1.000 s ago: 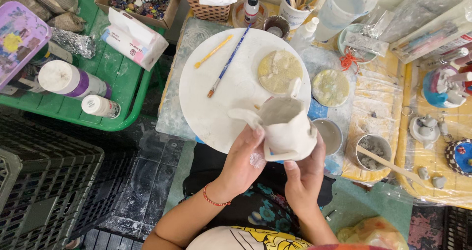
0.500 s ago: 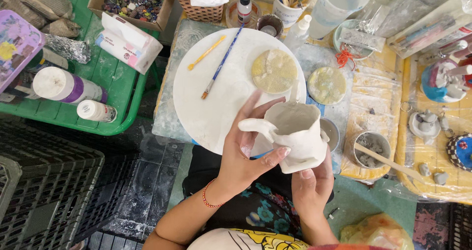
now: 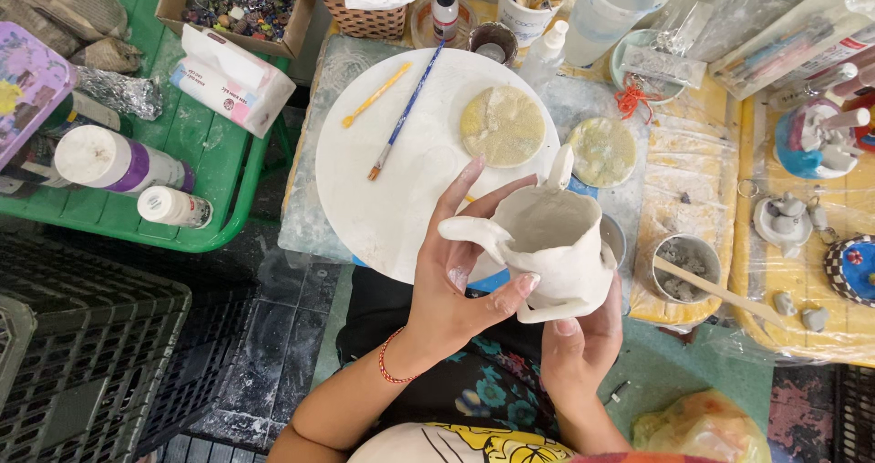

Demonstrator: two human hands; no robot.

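Observation:
I hold an unfired white clay mug (image 3: pixel 551 244) above my lap, its mouth turned up toward me. My left hand (image 3: pixel 456 276) grips its left side, fingers spread along the wall and handle, thumb under the bottom edge. My right hand (image 3: pixel 583 335) supports it from below, mostly hidden behind the mug. A thin clay ear sticks up from the far rim. Behind it lies a round white board (image 3: pixel 401 167) carrying a blue-handled brush (image 3: pixel 406 112), a yellow tool (image 3: pixel 375 94) and a flat clay disc (image 3: pixel 502 126).
A second clay disc (image 3: pixel 602 150) lies right of the board. A small cup of slip with a wooden stick (image 3: pixel 685 270) stands at right. A green tray (image 3: pixel 191 167) with bottles and a tissue pack is at left, a black crate (image 3: pixel 82 354) below it.
The mug has been lifted off the board toward me and rotated, its handle now pointing left. My left hand shifted around its side; my right hand stays beneath.

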